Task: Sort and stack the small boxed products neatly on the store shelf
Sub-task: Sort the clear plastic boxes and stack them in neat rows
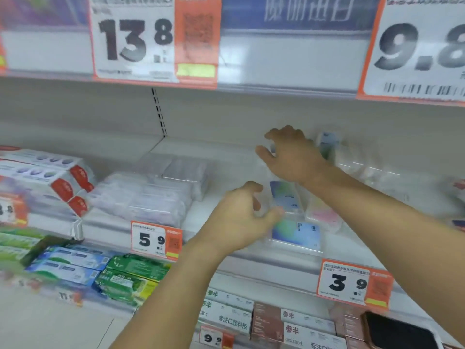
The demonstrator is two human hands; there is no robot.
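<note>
The left hand point(241, 217) curls its fingers around a small clear-wrapped blue box point(285, 196) near the white shelf's point(226, 152) front edge; set it down flat and straight.

Glossy clr-plastic boxes point(295, 236); matt shelf point(226, 152)

My right hand point(293, 154): motion-blurred; whatever my curled fingers touch at the shelf back is hidden behind them.
My left hand point(239, 217): covers the near edge of a clear-wrapped blue-green box point(284, 196); grip unclear.
White and orange 9.8 price card point(415, 46): cut off at the right edge.
Black phone point(400, 333): cropped by the bottom edge.
Small print on the 3.9 tag point(352, 284): too blurred to read.
</note>
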